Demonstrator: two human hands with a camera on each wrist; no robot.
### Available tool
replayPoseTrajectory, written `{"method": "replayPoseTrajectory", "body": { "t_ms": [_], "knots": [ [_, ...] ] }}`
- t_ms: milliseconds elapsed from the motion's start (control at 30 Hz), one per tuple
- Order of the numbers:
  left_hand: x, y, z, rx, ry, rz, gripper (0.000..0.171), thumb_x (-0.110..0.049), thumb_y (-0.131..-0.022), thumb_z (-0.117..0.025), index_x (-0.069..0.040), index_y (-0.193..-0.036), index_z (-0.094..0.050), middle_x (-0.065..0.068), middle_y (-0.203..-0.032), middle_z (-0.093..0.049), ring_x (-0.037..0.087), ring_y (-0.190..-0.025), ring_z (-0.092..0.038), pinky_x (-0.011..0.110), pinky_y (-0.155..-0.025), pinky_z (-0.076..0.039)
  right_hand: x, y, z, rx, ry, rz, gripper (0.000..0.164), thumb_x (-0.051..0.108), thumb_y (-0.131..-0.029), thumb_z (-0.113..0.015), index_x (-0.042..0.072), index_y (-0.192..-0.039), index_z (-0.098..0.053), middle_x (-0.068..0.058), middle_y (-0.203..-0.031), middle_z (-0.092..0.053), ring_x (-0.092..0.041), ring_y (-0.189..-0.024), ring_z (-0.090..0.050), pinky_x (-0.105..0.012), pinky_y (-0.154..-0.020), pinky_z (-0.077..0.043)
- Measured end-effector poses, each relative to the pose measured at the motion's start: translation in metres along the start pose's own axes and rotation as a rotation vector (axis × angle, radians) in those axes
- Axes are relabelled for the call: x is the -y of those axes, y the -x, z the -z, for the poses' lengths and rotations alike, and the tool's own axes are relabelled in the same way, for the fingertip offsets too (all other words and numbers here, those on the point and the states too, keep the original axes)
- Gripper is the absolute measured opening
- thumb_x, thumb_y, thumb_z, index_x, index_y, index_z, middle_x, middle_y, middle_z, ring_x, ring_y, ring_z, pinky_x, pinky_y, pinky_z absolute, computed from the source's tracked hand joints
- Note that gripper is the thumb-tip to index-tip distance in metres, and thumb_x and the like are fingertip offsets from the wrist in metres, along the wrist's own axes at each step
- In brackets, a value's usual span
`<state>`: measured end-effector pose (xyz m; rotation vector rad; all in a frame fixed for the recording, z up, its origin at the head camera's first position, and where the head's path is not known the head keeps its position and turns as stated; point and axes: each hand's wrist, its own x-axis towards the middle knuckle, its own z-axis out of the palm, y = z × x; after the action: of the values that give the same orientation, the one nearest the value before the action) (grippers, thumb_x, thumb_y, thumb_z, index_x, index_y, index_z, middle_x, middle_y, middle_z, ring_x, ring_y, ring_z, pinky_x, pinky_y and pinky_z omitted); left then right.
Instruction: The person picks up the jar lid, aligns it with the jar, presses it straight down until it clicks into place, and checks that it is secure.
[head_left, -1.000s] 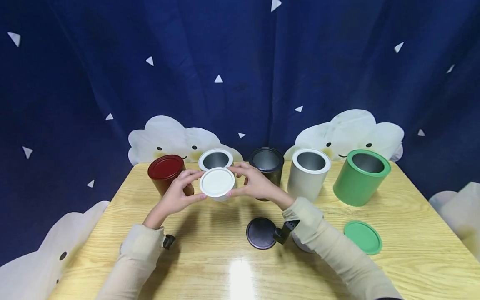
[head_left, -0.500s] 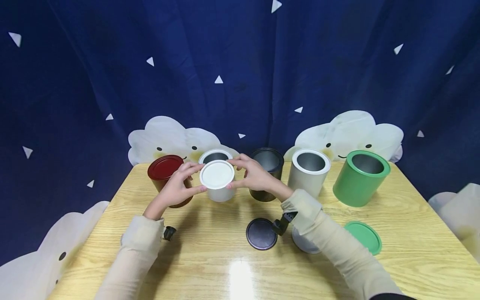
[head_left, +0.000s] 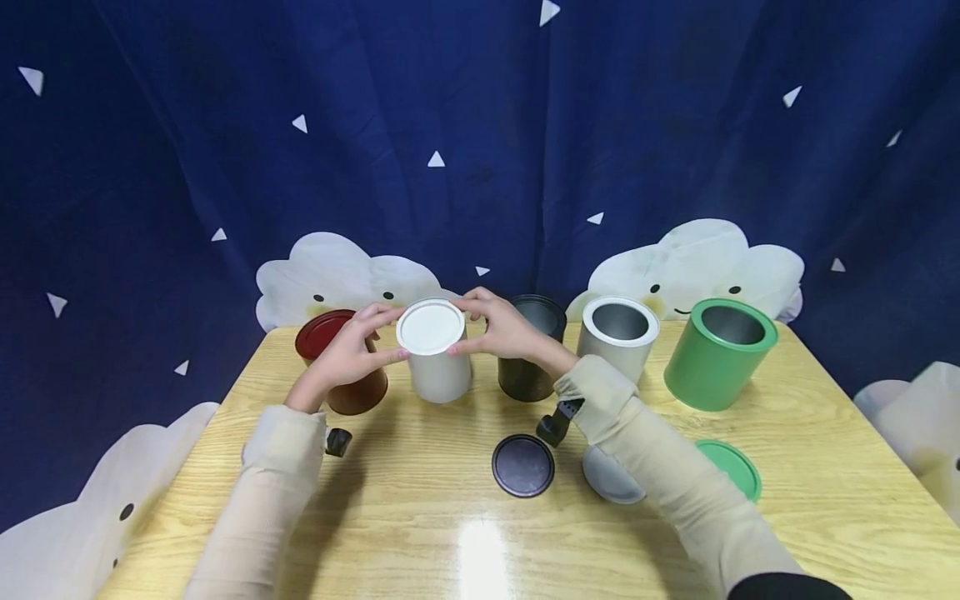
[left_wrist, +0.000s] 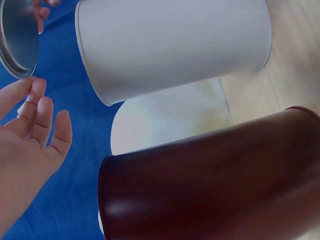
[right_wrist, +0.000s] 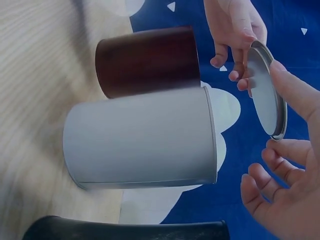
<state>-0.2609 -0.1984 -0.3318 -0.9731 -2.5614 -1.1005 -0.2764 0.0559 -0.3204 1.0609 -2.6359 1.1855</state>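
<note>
A round white lid (head_left: 431,327) is pinched at its rim between my left hand (head_left: 351,354) and right hand (head_left: 508,335), one on either side. In the right wrist view the silvery underside of the lid (right_wrist: 262,95) shows, apart from the top of the white can (right_wrist: 140,140). That can (head_left: 441,379) stands upright on the table, and from the head its opening is hidden behind the lid. Left of it is a dark red can (head_left: 363,390) with its lid on, close to my left hand. An open black can (head_left: 525,379) stands behind my right hand.
Farther right stand an open light grey can (head_left: 617,358) and an open green can (head_left: 712,367). On the wooden table (head_left: 420,517) lie a black lid (head_left: 522,467), a grey lid (head_left: 611,477) and a green lid (head_left: 733,468), the last two partly under the right sleeve. A blue curtain (head_left: 480,100) hangs behind.
Both hands have moved away from me with the white lid, from in front of the white can's opening to over it. The other cans and lids stay where they were.
</note>
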Motion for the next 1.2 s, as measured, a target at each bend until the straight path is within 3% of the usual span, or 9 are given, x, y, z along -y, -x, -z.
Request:
{"method": "replayPoseTrajectory", "body": {
  "t_ms": [200, 300, 467, 700, 900, 1200],
  "knots": [
    [0.003, -0.007, 0.004, 0.023, 0.002, 0.005, 0.058, -0.008, -0.075, -0.074, 0.003, -0.126, -0.051, 0.016, -0.118, -0.05, 0.031, -0.104, -0.045, 0.041, -0.072, -0.04, 0.001, -0.008, 0.004, 0.005, 0.032, -0.007, 0.068, 0.026, -0.068, -0.08, 0.003, -0.127, -0.053, -0.008, -0.11, -0.051, -0.025, -0.098, -0.049, -0.033, -0.08, -0.04],
    [0.005, -0.009, 0.007, 0.031, -0.004, 0.007, 0.058, -0.008, -0.075, -0.074, 0.004, -0.127, -0.05, 0.017, -0.118, -0.05, 0.029, -0.103, -0.044, 0.043, -0.073, -0.04, 0.0, -0.012, 0.003, 0.013, 0.05, -0.011, 0.068, 0.027, -0.068, -0.08, 0.003, -0.126, -0.054, -0.009, -0.111, -0.051, -0.023, -0.099, -0.049, -0.034, -0.084, -0.04],
    [0.008, -0.013, 0.01, 0.057, 0.005, 0.015, 0.058, -0.01, -0.077, -0.072, 0.003, -0.128, -0.049, 0.017, -0.121, -0.049, 0.026, -0.105, -0.043, 0.038, -0.073, -0.038, -0.003, -0.02, 0.003, 0.031, 0.076, -0.037, 0.069, 0.03, -0.069, -0.08, 0.004, -0.127, -0.053, -0.009, -0.113, -0.05, -0.023, -0.099, -0.048, -0.034, -0.084, -0.04],
    [0.012, -0.02, 0.012, 0.099, -0.005, 0.056, 0.057, -0.011, -0.08, -0.07, 0.002, -0.13, -0.047, 0.017, -0.126, -0.045, 0.031, -0.112, -0.04, 0.046, -0.078, -0.038, -0.007, -0.028, 0.003, 0.055, 0.083, -0.089, 0.071, 0.03, -0.07, -0.079, 0.003, -0.129, -0.05, -0.01, -0.115, -0.049, -0.028, -0.103, -0.049, -0.037, -0.086, -0.041],
    [0.019, -0.023, 0.013, 0.129, 0.006, 0.094, 0.057, -0.014, -0.081, -0.069, 0.002, -0.131, -0.046, 0.018, -0.128, -0.043, 0.033, -0.113, -0.038, 0.053, -0.082, -0.038, -0.012, -0.035, 0.001, 0.062, 0.092, -0.085, 0.071, 0.031, -0.069, -0.079, 0.003, -0.128, -0.051, -0.011, -0.115, -0.049, -0.028, -0.102, -0.05, -0.038, -0.086, -0.041],
    [0.026, -0.032, 0.015, 0.175, 0.023, 0.17, 0.06, -0.015, -0.083, -0.068, 0.002, -0.134, -0.041, 0.02, -0.13, -0.04, 0.036, -0.114, -0.035, 0.051, -0.087, -0.034, -0.023, -0.047, 0.0, 0.083, 0.12, -0.109, 0.069, 0.034, -0.07, -0.078, 0.008, -0.129, -0.052, -0.011, -0.116, -0.048, -0.03, -0.102, -0.049, -0.035, -0.085, -0.039]
  ]
}}
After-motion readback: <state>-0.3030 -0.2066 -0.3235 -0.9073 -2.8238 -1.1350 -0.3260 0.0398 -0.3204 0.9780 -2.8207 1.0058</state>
